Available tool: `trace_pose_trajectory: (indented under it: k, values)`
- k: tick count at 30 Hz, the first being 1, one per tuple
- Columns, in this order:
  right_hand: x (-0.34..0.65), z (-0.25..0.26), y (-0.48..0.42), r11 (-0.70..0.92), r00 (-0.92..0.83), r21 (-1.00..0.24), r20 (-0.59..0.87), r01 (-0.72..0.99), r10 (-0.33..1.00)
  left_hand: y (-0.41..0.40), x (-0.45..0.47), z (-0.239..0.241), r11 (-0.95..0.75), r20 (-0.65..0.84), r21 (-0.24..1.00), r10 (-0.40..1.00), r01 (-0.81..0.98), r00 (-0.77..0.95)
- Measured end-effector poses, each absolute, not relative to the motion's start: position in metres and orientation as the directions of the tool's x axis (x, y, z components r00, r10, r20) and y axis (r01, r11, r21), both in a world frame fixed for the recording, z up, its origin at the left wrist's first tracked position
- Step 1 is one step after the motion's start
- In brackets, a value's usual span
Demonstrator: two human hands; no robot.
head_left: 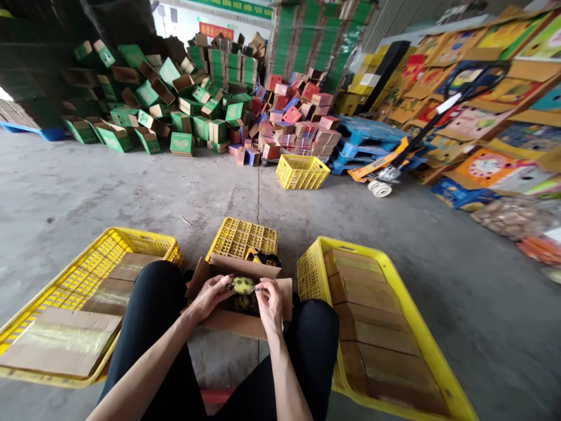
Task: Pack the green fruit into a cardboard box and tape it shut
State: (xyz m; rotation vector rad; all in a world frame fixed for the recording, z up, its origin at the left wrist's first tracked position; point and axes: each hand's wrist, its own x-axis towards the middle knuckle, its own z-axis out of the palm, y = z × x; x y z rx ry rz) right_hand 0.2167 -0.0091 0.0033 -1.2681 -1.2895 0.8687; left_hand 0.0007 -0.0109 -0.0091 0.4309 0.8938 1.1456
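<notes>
Concrete floor (131, 187) spreads behind the open cardboard box (239, 292) at lower center of the frame. Above it, my left hand (210, 295) and right hand (269, 304) pinch a small yellow-green fruit (242, 285) between their fingertips, yellow crates (315, 275) flanking my knees.

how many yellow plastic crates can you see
4: one left of the person's legs, one to the right, both holding sealed cartons; one upturned behind the open box; one farther off by the box piles. Others may be hidden.
</notes>
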Motion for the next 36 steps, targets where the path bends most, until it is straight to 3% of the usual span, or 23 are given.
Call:
trace_pose_trajectory:
  k: [5,11,19,36]
  values:
    - [0.215,0.001,-0.011,0.202,0.112,-0.956,0.229,0.212,0.967,-0.011,0.001,-0.010,0.368,-0.384,0.709,0.917,-0.602,0.108]
    - [0.215,-0.003,-0.008,0.138,0.095,-0.977,0.155,0.165,0.983,-0.012,0.000,-0.009,0.344,-0.380,0.698,0.921,-0.628,0.082]
    - [0.214,0.010,-0.014,-0.138,0.101,-0.985,-0.149,-0.105,0.984,-0.011,-0.002,-0.005,0.354,-0.360,0.690,0.925,-0.632,0.125]
    - [0.210,0.021,-0.017,-0.147,0.142,-0.970,-0.176,-0.195,0.974,-0.010,0.001,-0.004,0.376,-0.380,0.661,0.914,-0.649,0.142]
